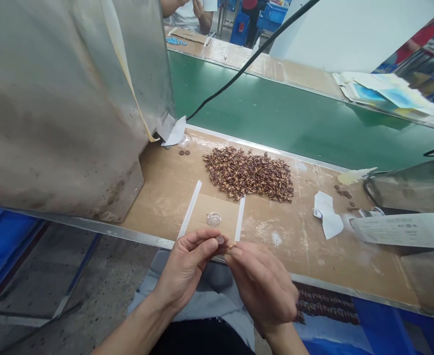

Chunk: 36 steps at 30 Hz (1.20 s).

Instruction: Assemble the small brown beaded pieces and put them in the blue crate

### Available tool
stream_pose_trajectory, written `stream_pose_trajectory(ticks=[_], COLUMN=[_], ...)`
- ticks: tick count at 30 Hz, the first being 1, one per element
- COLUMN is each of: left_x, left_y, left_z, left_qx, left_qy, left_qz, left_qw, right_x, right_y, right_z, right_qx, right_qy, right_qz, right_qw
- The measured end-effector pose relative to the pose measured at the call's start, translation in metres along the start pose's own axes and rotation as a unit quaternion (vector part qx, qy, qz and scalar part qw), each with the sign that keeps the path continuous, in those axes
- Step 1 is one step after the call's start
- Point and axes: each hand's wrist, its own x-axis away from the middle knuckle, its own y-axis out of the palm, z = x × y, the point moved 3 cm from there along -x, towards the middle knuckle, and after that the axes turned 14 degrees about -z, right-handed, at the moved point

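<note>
My left hand (pixel 187 268) pinches a small round brown disc (pixel 220 240) between thumb and forefinger, just above the bench's front edge. My right hand (pixel 261 286) meets it from the right, its fingertips pinching a tiny gold piece (pixel 231 245) against the disc. Beyond my hands lies a heap of small brown-and-gold pieces (pixel 248 173) on the cardboard-covered bench (pixel 294 246). A round clear plastic piece (pixel 214 219) rests between two white strips (pixel 189 209). Two brown discs (pixel 184 153) sit further left.
A dented metal housing (pixel 61 103) fills the left. Behind the bench runs a green conveyor belt (pixel 261 103) under a black cable (pixel 250 59). Loose brown discs (pixel 344 193), white paper scraps (pixel 327 214) and a printed sheet (pixel 405 230) lie on the right. A person sits across the belt.
</note>
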Motion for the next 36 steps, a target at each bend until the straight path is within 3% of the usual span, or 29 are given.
stream_pose_trajectory(ticks=[4, 6, 8, 13, 17, 23, 29, 36], left_x=[0.000, 0.002, 0.003, 0.002, 0.003, -0.003, -0.025, -0.032], left_y=[-0.004, -0.005, -0.006, -0.009, -0.014, -0.032, -0.044, -0.054], left_z=[0.007, 0.010, 0.013, 0.016, 0.016, 0.021, 0.035, 0.036], left_qx=[0.018, 0.022, 0.017, 0.006, 0.010, -0.038, -0.037, -0.036], left_qy=[0.010, 0.017, 0.017, 0.017, 0.015, 0.010, 0.070, 0.090], left_qz=[-0.044, -0.068, -0.089, -0.100, -0.101, -0.079, -0.073, -0.079], left_qw=[0.999, 0.997, 0.996, 0.995, 0.995, 0.996, 0.994, 0.992], right_x=[0.005, 0.008, 0.008, 0.000, -0.004, 0.005, 0.013, -0.004], right_y=[-0.020, -0.031, -0.042, -0.056, -0.046, -0.033, -0.033, -0.027], right_z=[0.027, 0.048, 0.066, 0.089, 0.100, 0.112, 0.114, 0.088], right_qx=[-0.031, -0.019, 0.010, 0.152, 0.210, 0.163, 0.112, 0.053], right_qy=[0.178, 0.264, 0.301, 0.236, 0.175, 0.149, 0.172, 0.187], right_qz=[0.014, -0.025, -0.083, -0.216, -0.245, -0.180, -0.105, -0.038], right_qw=[0.984, 0.964, 0.950, 0.935, 0.930, 0.959, 0.973, 0.980])
